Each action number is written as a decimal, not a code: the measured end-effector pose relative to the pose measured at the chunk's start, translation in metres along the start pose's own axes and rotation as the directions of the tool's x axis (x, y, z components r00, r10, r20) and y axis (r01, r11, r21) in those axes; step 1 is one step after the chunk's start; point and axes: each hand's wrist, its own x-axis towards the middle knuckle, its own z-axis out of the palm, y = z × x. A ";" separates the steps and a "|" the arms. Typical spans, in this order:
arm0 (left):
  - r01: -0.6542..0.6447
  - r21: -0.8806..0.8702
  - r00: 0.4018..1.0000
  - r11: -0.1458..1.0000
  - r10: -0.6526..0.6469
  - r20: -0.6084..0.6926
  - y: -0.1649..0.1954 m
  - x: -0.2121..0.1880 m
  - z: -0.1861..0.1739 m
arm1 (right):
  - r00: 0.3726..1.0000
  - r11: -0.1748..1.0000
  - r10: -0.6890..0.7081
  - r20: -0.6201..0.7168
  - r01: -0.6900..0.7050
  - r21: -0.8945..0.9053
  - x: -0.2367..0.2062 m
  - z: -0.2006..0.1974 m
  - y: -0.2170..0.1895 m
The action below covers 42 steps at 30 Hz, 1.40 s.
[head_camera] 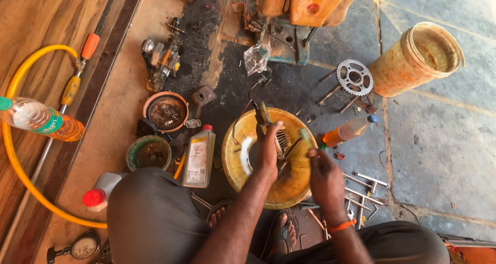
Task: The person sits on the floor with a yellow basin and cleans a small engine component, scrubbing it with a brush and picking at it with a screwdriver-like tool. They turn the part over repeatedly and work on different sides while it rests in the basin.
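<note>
My left hand [268,147] grips a small metal engine part with cooling fins [281,140] and a wire trailing from it, held over a yellow basin [235,160] on the ground. My right hand [323,173] holds a small brush with a green handle [306,139], its tip against the finned part. An orange band sits on my right wrist. I am squatting, with my knees at the frame's bottom and sandalled feet below the basin.
A small oil bottle [199,158], green-rimmed bowl [149,153] and round engine cover [166,111] lie left. A sprocket [354,78], yellow bucket [416,59], orange squeeze bottle [347,131] and several spanners [361,189] lie right. A yellow hose [15,155] loops at far left.
</note>
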 end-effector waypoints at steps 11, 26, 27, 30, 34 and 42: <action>-0.209 0.138 0.971 0.968 0.188 0.150 -0.014 0.009 -0.007 | 0.995 0.978 0.062 0.073 -0.046 -0.203 -0.007 0.014 -0.009; -0.037 0.457 0.944 0.889 -0.118 0.308 0.009 0.019 -0.026 | 0.986 0.981 0.125 0.114 -0.105 -0.165 0.008 -0.034 -0.014; -0.087 0.424 0.931 0.901 -0.078 0.357 0.011 0.017 -0.024 | 0.981 0.986 0.125 0.148 -0.107 -0.125 0.008 -0.035 -0.017; -0.160 0.385 0.894 0.909 -0.032 0.447 0.015 0.010 -0.019 | 0.961 0.989 0.143 0.237 -0.129 -0.071 0.006 -0.035 -0.024; -0.174 0.456 0.881 0.873 -0.069 0.469 0.018 -0.001 -0.013 | 0.984 0.971 0.061 0.169 -0.020 -0.238 -0.001 -0.034 -0.021; -0.175 0.579 0.841 0.797 -0.185 0.508 0.027 -0.015 -0.002 | 0.951 0.735 -0.284 0.119 0.295 -0.610 -0.009 -0.042 0.011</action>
